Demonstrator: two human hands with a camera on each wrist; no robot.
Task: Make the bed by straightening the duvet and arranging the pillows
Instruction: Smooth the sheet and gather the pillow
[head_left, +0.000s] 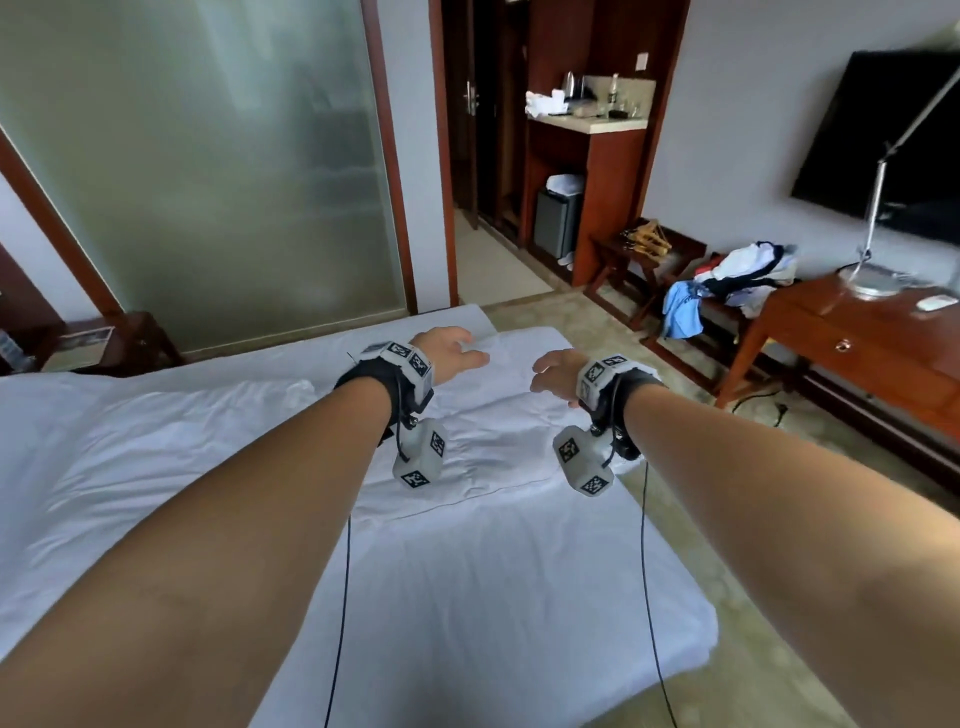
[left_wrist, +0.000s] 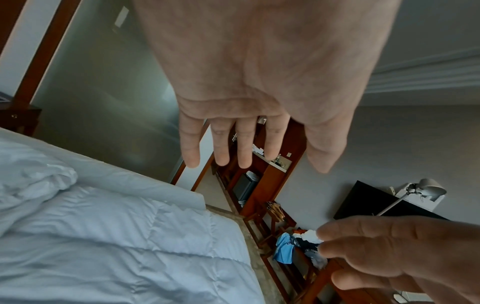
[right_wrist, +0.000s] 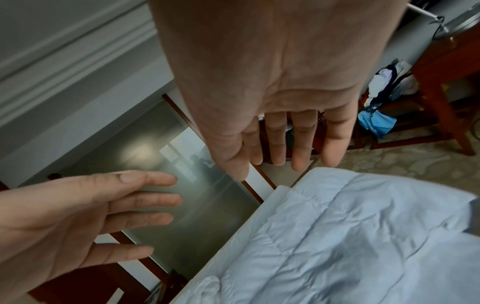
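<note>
With your left hand (head_left: 451, 352) and right hand (head_left: 556, 373) hovering apart, fingers loose and empty, drop them onto the rumpled duvet (head_left: 488, 441) just beneath and sweep its creases outward

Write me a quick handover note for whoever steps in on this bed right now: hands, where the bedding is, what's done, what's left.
Left hand: open, fingers spread, holding nothing, above the duvet.
Right hand: open, empty, beside the left.
Duvet: lying on the bed, wrinkled, with a bunched fold on the left.
Pillows: none in view.
Done: the duvet lies over the mattress near its far corner.
Left: smooth the wrinkles, flatten that fold, square the edges, then find and arrange the pillows.
</note>
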